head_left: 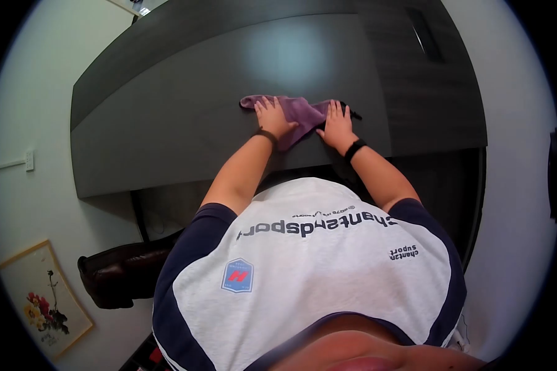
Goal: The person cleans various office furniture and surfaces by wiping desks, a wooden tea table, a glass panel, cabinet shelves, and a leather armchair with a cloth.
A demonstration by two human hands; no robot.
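A crumpled purple cloth (pixel 302 114) with a dark edging lies on the dark grey desk (pixel 185 93), near its front edge. My left hand (pixel 273 117) rests flat on the cloth's left part, fingers spread and pointing away from me. On the right end of the cloth lies my right hand (pixel 338 127), palm down, its fingers stretched out and its thumb apart. A dark strap or cord shows just beyond the right fingertips. Both wrists wear dark bands.
A dark rectangular inset (pixel 424 34) is at the desk's back right. Left of my body is a dark brown leather seat (pixel 127 266). A framed flower picture (pixel 46 303) and a wall socket (pixel 29 161) are at the left.
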